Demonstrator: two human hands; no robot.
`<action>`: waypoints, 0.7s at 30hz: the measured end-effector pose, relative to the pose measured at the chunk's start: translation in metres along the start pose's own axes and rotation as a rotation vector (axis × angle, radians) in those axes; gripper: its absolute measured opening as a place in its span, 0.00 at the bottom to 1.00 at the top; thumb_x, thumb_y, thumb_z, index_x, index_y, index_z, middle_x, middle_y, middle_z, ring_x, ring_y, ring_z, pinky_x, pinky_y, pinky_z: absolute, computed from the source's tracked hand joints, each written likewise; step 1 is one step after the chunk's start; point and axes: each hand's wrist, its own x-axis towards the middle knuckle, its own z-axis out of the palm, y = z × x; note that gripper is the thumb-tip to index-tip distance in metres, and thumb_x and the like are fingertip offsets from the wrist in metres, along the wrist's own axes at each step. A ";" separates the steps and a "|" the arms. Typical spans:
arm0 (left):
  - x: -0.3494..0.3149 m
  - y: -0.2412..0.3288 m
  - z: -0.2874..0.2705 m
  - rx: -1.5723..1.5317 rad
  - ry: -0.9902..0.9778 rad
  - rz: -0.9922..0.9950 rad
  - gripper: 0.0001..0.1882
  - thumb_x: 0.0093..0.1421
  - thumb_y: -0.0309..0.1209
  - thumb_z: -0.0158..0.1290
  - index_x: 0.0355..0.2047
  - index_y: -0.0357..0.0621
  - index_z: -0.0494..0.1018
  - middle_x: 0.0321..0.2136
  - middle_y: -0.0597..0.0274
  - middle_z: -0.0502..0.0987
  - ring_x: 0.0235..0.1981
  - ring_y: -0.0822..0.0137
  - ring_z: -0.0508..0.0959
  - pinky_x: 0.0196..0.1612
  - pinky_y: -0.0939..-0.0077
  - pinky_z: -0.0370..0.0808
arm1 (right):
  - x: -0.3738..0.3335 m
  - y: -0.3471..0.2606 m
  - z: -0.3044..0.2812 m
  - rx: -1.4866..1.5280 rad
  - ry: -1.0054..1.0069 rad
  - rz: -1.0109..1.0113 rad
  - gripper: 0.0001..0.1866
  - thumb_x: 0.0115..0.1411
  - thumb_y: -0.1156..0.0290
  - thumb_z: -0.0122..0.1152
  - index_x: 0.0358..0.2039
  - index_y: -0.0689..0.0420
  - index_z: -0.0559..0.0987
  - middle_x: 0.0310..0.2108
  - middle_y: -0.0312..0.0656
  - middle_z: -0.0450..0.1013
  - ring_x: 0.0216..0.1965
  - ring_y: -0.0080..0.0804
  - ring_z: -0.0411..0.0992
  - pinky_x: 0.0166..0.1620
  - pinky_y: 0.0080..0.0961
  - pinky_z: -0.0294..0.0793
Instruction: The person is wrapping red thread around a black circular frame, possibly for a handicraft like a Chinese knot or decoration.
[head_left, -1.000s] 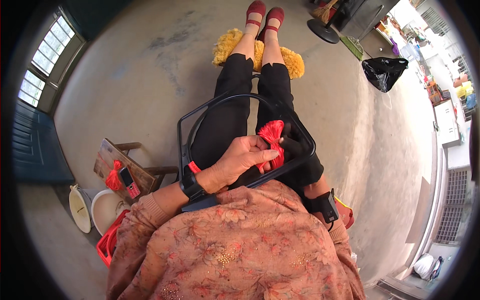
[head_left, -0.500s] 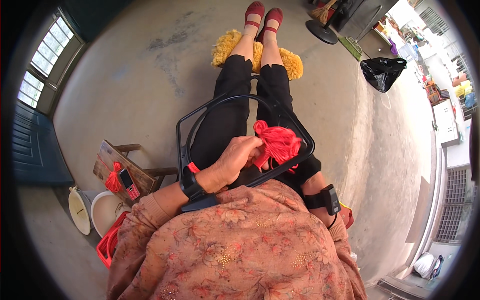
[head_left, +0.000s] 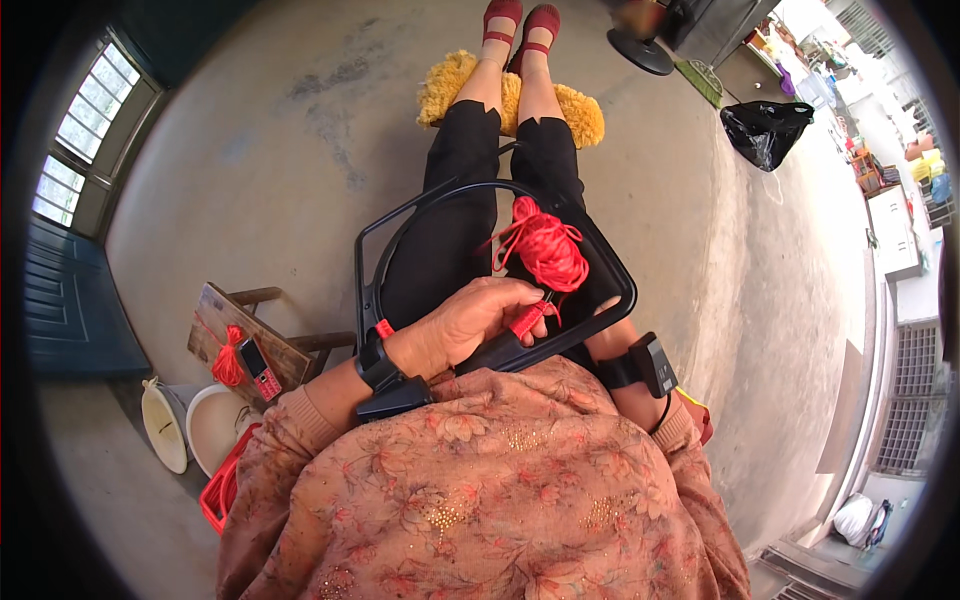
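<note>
A black tubular frame (head_left: 622,262) with rounded corners rests across my lap. My left hand (head_left: 478,318) reaches over its near side, thumb and fingers pinched at a short band of red cord wrapped close to the near bar. Just beyond the fingertips is a loosely wound bundle of red cord (head_left: 550,250), with loops sticking out at its upper left. My right forearm (head_left: 612,345) passes beneath the frame's right side. The right hand's fingers are hidden behind the frame and the cord. Another small red wrap (head_left: 384,328) sits on the frame's left bar.
At my left stands a wooden stool (head_left: 222,315) bearing more red cord (head_left: 229,362) and a phone (head_left: 260,370). Pale buckets (head_left: 210,425) and a red basket (head_left: 212,498) are beside it. My feet rest past a fluffy yellow cushion (head_left: 445,85). A black plastic bag (head_left: 765,135) lies far right.
The red cord bundle has moved up and away from my left hand and turned, its loops now at the upper left. My right forearm has shifted a little farther under the frame.
</note>
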 end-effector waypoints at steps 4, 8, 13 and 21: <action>0.000 0.001 -0.006 0.013 -0.090 0.017 0.10 0.61 0.30 0.49 0.34 0.34 0.74 0.26 0.56 0.77 0.26 0.70 0.76 0.34 0.79 0.74 | 0.004 0.001 -0.005 0.102 0.059 0.018 0.19 0.56 0.74 0.58 0.49 0.60 0.70 0.32 0.35 0.69 0.32 0.27 0.69 0.37 0.22 0.70; -0.005 0.002 -0.007 -0.080 -0.071 -0.038 0.11 0.60 0.29 0.49 0.36 0.32 0.73 0.28 0.56 0.77 0.27 0.69 0.77 0.35 0.79 0.74 | 0.024 -0.011 -0.037 0.114 0.143 0.008 0.19 0.56 0.74 0.57 0.49 0.60 0.70 0.32 0.34 0.69 0.32 0.28 0.69 0.37 0.22 0.70; 0.000 0.005 -0.009 -0.195 -0.112 -0.119 0.13 0.60 0.31 0.48 0.37 0.32 0.73 0.28 0.56 0.77 0.27 0.68 0.77 0.34 0.79 0.75 | -0.027 -0.048 -0.117 0.236 0.115 -0.059 0.15 0.61 0.65 0.51 0.46 0.58 0.70 0.30 0.35 0.69 0.30 0.28 0.69 0.34 0.22 0.71; 0.003 0.003 0.000 -0.037 0.000 -0.106 0.15 0.64 0.37 0.48 0.33 0.34 0.73 0.23 0.57 0.76 0.22 0.71 0.75 0.31 0.79 0.74 | -0.129 -0.041 -0.109 0.492 0.122 0.035 0.17 0.66 0.55 0.46 0.42 0.56 0.72 0.28 0.37 0.69 0.27 0.27 0.70 0.31 0.22 0.71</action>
